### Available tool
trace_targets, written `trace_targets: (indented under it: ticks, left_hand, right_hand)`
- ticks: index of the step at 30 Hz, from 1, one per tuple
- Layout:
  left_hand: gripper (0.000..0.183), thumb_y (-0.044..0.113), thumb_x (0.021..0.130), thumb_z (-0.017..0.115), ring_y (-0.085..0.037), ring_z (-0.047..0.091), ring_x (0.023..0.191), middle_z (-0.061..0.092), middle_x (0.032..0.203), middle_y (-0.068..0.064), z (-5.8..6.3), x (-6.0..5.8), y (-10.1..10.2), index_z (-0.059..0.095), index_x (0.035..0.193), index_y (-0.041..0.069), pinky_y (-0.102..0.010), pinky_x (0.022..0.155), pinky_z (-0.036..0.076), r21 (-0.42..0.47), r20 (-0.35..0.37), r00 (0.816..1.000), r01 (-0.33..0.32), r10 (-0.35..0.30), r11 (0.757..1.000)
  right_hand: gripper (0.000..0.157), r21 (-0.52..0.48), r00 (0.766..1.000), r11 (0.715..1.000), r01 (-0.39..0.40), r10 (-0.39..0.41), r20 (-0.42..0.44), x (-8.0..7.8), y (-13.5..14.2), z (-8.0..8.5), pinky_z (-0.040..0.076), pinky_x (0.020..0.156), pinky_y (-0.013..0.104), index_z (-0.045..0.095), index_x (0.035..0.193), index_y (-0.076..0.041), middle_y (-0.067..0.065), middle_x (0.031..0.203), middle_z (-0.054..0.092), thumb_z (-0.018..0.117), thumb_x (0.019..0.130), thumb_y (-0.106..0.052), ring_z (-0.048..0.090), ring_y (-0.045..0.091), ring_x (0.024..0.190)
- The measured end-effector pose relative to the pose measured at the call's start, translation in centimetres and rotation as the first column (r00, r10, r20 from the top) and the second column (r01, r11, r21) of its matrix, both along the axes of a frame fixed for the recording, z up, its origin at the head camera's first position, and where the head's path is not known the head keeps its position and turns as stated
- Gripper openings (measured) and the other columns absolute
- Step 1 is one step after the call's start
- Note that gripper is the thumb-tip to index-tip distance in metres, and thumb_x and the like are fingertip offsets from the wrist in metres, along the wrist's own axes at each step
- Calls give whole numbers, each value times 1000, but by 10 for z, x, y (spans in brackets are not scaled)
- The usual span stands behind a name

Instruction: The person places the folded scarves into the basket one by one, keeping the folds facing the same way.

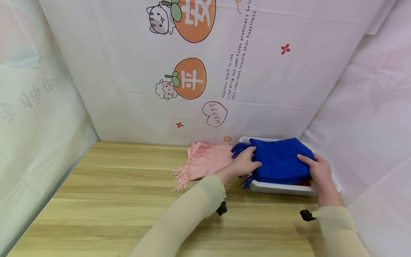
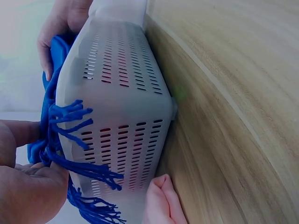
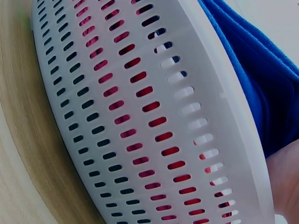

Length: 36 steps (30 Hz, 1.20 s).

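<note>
A folded blue scarf [image 1: 279, 160] with fringe lies over the top of a white plastic basket [image 1: 282, 189]. My left hand [image 1: 244, 162] grips its fringed left edge, thumb on top, as the left wrist view also shows. At the opposite edge my right hand [image 1: 322, 174] holds the scarf, its thumb on the upper face. Blue fringe [image 2: 93, 172] hangs outside the slotted basket wall. Beneath the scarf, a bit of red cloth [image 1: 305, 182] shows inside the basket; red and pink also show through the slots. The scarf hides most of the basket's inside.
A folded pink scarf [image 1: 212, 160] with fringe lies on the wooden table [image 1: 128, 200], left of the basket. Behind the table hangs a printed white cloth [image 1: 135, 107]; another white cloth [image 1: 379, 142] hangs at the right, close to the basket.
</note>
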<state>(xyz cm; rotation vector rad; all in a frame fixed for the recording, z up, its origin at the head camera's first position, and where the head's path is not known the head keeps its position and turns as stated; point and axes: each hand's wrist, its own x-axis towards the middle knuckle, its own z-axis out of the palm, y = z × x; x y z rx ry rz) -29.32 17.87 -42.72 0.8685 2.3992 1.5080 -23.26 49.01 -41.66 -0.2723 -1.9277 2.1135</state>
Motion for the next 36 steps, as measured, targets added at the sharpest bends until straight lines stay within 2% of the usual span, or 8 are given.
trace_targets:
  ticks: [8, 24, 30, 36]
  left_hand:
    - [74, 22, 112, 69, -18, 49, 156, 43, 175, -9, 3, 2, 7, 33, 175, 8, -32, 122, 45, -9, -3, 1000, 22, -22, 1000]
    - [73, 20, 112, 69, -18, 50, 154, 46, 173, -10, 2, 1, 16, 33, 174, 8, -32, 121, 46, -50, -30, 1000, 6, -7, 999]
    - [73, 20, 112, 69, -18, 50, 154, 48, 172, -10, 3, 1, 19, 33, 174, 8, -33, 121, 46, -65, -36, 999, 1, -4, 998]
    - [73, 19, 112, 68, -19, 49, 155, 46, 173, -10, 1, 0, 24, 32, 175, 7, -32, 121, 45, -91, -63, 998, 5, -11, 996]
  right_hand:
    - [8, -5, 1000, 1000, 27, -27, -2, 1, 6, 0, 66, 68, 28, 81, 101, -19, -8, 96, 79, 84, 102, -12, 79, 11, 76]
    - [8, 51, 998, 997, 58, -59, 32, -4, 14, -2, 65, 67, 27, 80, 100, -22, -10, 93, 78, 87, 100, -17, 78, 10, 75]
    - [9, 76, 999, 996, 39, -42, 33, -6, 18, -4, 65, 69, 25, 81, 102, -23, -13, 95, 78, 87, 100, -17, 77, 9, 78]
    - [8, 75, 999, 997, 32, -34, 27, -5, 21, -5, 65, 69, 26, 80, 103, -20, -10, 95, 78, 87, 100, -16, 78, 10, 77]
